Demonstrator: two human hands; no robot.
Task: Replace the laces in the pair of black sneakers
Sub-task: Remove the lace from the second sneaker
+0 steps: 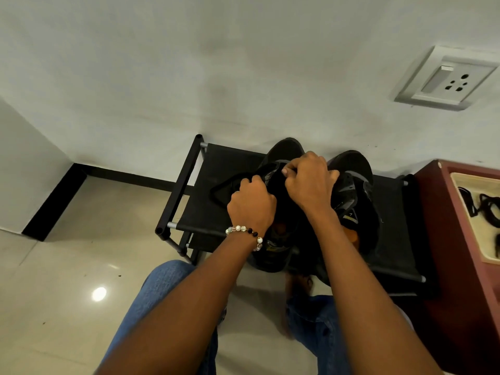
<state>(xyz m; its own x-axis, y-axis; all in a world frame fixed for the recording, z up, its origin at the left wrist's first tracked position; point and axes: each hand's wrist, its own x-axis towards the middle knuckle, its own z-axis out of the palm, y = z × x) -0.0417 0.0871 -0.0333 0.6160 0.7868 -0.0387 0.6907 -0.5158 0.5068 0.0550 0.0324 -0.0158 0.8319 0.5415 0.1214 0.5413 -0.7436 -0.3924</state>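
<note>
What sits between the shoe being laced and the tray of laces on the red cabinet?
In the head view, the second black sneaker stands on the black rack between the laced shoe and the tray.

Black sneakers (349, 185) with grey panels and orange insides, on a black fabric rack (216, 169). Jeans (162, 282) blue. Bracelet (244, 231) — white, clear and black beads. Cabinet (443, 212) dark red, tray (470, 228) cream — black laces (487, 209) inside. Wall (216, 63) white.

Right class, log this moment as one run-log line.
step: lacing left sneaker | left hand: grips lace | right hand: pinches at eyelets | right sneaker: untouched | on: rack
</note>
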